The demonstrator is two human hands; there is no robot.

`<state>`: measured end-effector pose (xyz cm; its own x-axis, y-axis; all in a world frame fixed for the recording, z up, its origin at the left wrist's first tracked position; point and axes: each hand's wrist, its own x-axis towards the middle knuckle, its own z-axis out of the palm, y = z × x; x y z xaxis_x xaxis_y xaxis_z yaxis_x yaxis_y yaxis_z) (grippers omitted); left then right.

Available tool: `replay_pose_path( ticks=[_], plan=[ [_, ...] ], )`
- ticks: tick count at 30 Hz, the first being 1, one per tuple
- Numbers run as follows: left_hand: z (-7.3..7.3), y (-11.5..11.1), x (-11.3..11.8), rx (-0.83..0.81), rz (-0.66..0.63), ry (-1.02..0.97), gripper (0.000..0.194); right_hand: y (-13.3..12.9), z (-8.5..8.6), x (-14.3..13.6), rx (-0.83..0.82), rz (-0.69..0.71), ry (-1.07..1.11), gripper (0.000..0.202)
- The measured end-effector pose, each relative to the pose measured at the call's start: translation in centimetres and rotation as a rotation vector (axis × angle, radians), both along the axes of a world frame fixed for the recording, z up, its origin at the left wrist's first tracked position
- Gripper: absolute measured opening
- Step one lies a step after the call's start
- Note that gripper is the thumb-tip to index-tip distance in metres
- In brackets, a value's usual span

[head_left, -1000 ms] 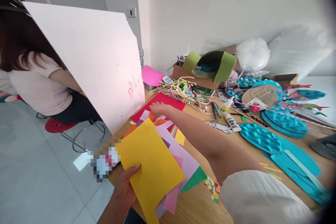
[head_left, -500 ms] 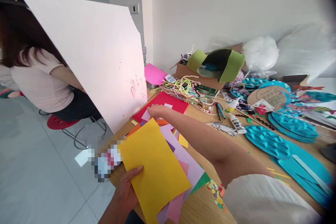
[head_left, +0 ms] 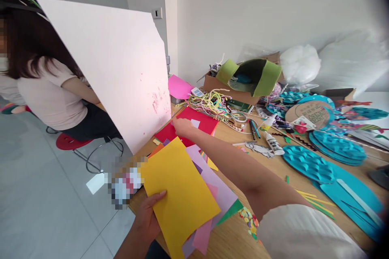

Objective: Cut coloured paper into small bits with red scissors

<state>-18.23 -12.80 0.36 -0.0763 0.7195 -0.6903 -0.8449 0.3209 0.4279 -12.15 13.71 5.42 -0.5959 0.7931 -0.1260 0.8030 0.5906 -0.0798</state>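
My left hand (head_left: 152, 214) grips a yellow paper sheet (head_left: 182, 194), thumb on top and fingers out of sight beneath. Lilac paper (head_left: 209, 174), pink paper (head_left: 203, 238) and green paper (head_left: 229, 212) stick out from under the yellow sheet. Stretched far across the table, my right hand (head_left: 183, 127) is over a red paper sheet (head_left: 200, 120), its fingers curled in. Whatever those fingers hold, if anything, is hidden. A small pale paper piece (head_left: 195, 123) lies on the red sheet just right of that hand.
A white board (head_left: 121, 60) stands upright at the left; a person (head_left: 51, 93) sits behind it. Cords (head_left: 209, 103), a cardboard box (head_left: 225, 89), a glue bottle (head_left: 274, 143) and blue textured ovals (head_left: 310, 164) crowd the table's back and right. Paper dots (head_left: 251, 220) lie near my right sleeve.
My right hand's fingers have curled in, and the pale piece beside them on the red sheet no longer shows. An orange piece near the wrist is also out of view. My left hand stays put.
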Motion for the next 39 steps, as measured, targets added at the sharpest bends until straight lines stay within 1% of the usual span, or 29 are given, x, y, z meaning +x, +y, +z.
replay_pose_path(
  ticks=[2,6,10,15,19,22,26,28,30,32,34,36,37,39],
  plan=[
    [-0.3,0.0,-0.1,0.009,-0.021,-0.025,0.051,1.1,1.0,0.7,0.019,-0.049,0.055,0.039],
    [-0.6,-0.1,-0.3,0.025,-0.023,-0.017,0.053,3.7,3.4,1.9,0.057,-0.135,0.16,0.033],
    [-0.6,-0.1,-0.3,0.025,-0.036,-0.018,0.058,4.8,5.3,3.2,0.079,-0.199,0.266,0.029],
    [-0.1,0.0,-0.3,0.041,-0.055,-0.038,0.059,4.2,7.1,5.1,0.097,-0.236,0.423,0.019],
    [0.1,0.0,-0.3,0.051,-0.07,-0.034,0.058,3.5,8.4,6.5,0.085,-0.253,0.561,0.028],
    [0.0,-0.1,-0.4,0.079,-0.082,-0.026,0.059,3.3,8.9,7.7,0.074,-0.27,0.647,0.035],
    [-0.2,-0.2,-0.4,0.117,-0.091,-0.032,0.058,2.2,9.8,9.2,0.084,-0.297,0.687,0.033],
    [-0.2,-0.1,-0.3,0.126,-0.088,-0.024,0.057,0.9,10.8,9.8,0.111,-0.294,0.683,0.032],
    [-0.2,0.0,-0.2,0.133,-0.083,-0.014,0.056,-1.1,12.2,10.1,0.155,-0.268,0.671,0.032],
    [-0.2,0.0,-0.2,0.147,-0.08,-0.008,0.054,-4.0,13.5,10.0,0.214,-0.22,0.644,0.033],
    [-0.3,0.1,-0.2,0.165,-0.08,-0.009,0.053,-7.7,14.3,9.3,0.364,-0.115,0.494,0.036],
    [-0.5,0.1,-0.3,0.173,-0.091,-0.019,0.047,-12.0,14.0,8.2,0.412,-0.032,0.341,0.039],
    [-0.6,0.1,-0.3,0.175,-0.102,-0.025,0.043,-14.3,13.3,7.5,0.403,0.065,0.264,0.042],
    [-0.9,0.2,-0.4,0.201,-0.113,-0.029,0.032,-18.7,11.4,6.0,0.364,0.228,0.138,0.037]
  ],
)
